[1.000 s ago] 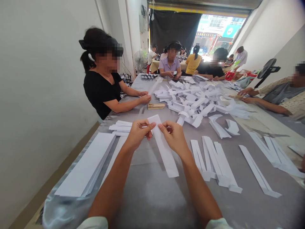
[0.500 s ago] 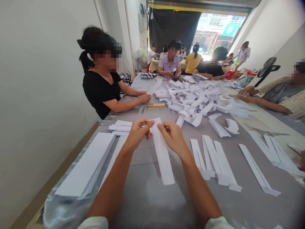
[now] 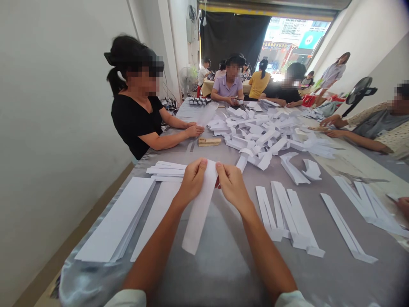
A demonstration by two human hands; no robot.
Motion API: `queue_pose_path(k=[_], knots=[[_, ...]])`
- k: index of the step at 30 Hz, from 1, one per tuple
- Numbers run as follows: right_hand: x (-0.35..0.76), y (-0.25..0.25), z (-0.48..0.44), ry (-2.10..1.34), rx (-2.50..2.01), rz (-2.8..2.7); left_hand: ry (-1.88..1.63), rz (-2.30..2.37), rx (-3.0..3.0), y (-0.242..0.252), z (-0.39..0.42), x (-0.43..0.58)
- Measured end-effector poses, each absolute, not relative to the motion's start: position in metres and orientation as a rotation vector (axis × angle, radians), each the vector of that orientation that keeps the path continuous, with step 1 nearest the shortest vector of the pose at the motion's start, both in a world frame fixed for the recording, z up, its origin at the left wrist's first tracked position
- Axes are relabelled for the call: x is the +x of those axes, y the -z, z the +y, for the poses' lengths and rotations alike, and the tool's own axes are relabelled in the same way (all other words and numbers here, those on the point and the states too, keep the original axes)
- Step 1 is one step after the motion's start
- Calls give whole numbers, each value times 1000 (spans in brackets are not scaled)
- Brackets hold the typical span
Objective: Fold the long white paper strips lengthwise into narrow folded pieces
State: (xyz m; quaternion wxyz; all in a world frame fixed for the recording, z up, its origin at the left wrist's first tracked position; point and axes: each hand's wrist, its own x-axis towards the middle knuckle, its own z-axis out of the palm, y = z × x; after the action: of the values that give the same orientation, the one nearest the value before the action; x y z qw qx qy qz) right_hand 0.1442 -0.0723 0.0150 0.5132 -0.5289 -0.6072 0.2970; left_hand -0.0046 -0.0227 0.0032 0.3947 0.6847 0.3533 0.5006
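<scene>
Left hand (image 3: 194, 179) and right hand (image 3: 230, 181) grip opposite edges of a long white paper strip (image 3: 200, 213) at its far end; its long axis slants back and leftward over the grey cloth-covered counter (image 3: 230, 264). Stacked flat white paper sheets (image 3: 116, 219) lie left, folded white paper strips (image 3: 292, 217) right, a tangled white paper heap (image 3: 255, 130) beyond.
</scene>
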Motion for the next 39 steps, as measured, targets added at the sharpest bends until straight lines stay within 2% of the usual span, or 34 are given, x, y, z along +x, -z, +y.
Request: queue_pose_path(k=[13, 18, 21, 25, 29, 39], knots=[[140, -17, -78, -924, -1172, -1630, -1481, 993, 1509, -3, -22, -1], [141, -20, -77, -744, -1286, -1599, -1331, 1011, 1356, -2, -20, -2], [142, -19, -76, -692, -1300, -1618, -1226, 1012, 1463, -7, -24, -5], [141, -14, -74, -742, -1262, -1653, -1098, 914, 1527, -17, -35, -6], [139, -13, -75, -795, -1222, -1630, -1047, 825, 1341, -20, -39, -3], [137, -21, -79, -1066, -1125, -1458, -1197, 696, 797, -26, -36, -2]])
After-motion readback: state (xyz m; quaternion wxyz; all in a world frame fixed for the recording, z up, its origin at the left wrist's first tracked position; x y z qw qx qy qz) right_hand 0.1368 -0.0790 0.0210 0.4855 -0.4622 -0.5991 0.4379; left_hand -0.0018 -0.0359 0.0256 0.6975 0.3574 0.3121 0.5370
